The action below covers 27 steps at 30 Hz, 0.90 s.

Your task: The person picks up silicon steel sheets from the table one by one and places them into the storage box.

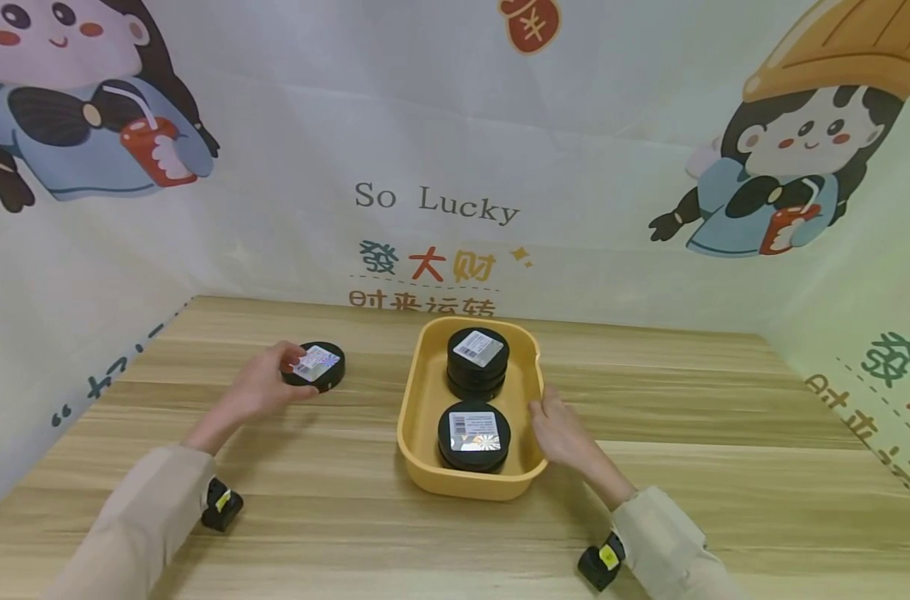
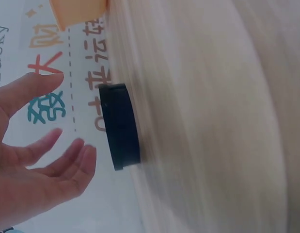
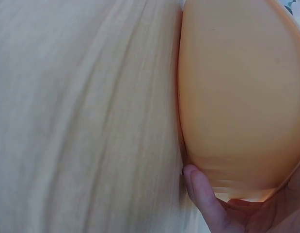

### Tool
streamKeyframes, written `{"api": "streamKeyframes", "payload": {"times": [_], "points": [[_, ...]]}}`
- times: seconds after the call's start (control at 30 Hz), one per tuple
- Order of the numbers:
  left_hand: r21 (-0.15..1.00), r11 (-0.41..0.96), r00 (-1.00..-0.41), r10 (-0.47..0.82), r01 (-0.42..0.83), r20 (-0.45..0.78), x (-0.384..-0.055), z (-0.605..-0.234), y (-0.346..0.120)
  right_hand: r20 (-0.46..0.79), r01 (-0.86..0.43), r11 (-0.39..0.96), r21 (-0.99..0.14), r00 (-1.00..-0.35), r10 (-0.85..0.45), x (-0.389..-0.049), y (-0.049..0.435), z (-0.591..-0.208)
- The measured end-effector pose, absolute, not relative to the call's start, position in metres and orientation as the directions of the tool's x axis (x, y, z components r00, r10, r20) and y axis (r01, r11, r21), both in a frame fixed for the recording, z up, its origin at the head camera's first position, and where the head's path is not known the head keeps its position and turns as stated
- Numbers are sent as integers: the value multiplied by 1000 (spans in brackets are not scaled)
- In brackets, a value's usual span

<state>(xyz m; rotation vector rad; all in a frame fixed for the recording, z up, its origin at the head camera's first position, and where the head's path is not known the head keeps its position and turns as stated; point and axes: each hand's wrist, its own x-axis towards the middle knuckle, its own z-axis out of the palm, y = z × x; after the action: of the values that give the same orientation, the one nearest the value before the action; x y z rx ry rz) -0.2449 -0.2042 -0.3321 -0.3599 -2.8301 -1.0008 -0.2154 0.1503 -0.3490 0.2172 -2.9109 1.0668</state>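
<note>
A flat, round black case (image 1: 322,368) with a white label lies on the table, left of the yellow basket. My left hand (image 1: 269,382) is over its left side, thumb and fingers spread; in the left wrist view a gap shows between the fingertips (image 2: 89,160) and the dark case (image 2: 120,127). My right hand (image 1: 562,429) grips the right side wall of the yellow basket (image 1: 407,417). In the right wrist view the thumb (image 3: 200,189) presses low on the basket's outer wall (image 3: 237,87). The other fingers are mostly hidden there.
Inside the basket a stack of similar black cases (image 1: 477,354) stands at the back, and labelled black cases (image 1: 473,435) lie at the front. A printed cloth backdrop (image 1: 440,150) rises behind the wooden table (image 1: 335,517) and along its sides.
</note>
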Motion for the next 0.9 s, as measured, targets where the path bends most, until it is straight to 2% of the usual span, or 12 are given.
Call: {"api": "streamKeyframes", "payload": {"times": [0.3, 0.9], "points": [[616, 776, -991, 95, 135, 98, -252, -334, -214, 79, -140, 751, -645, -990, -117, -216, 150, -350], [516, 854, -994, 106, 73, -35, -269, -342, -218, 53, -123, 746, -655, -992, -117, -215, 150, -347]]}}
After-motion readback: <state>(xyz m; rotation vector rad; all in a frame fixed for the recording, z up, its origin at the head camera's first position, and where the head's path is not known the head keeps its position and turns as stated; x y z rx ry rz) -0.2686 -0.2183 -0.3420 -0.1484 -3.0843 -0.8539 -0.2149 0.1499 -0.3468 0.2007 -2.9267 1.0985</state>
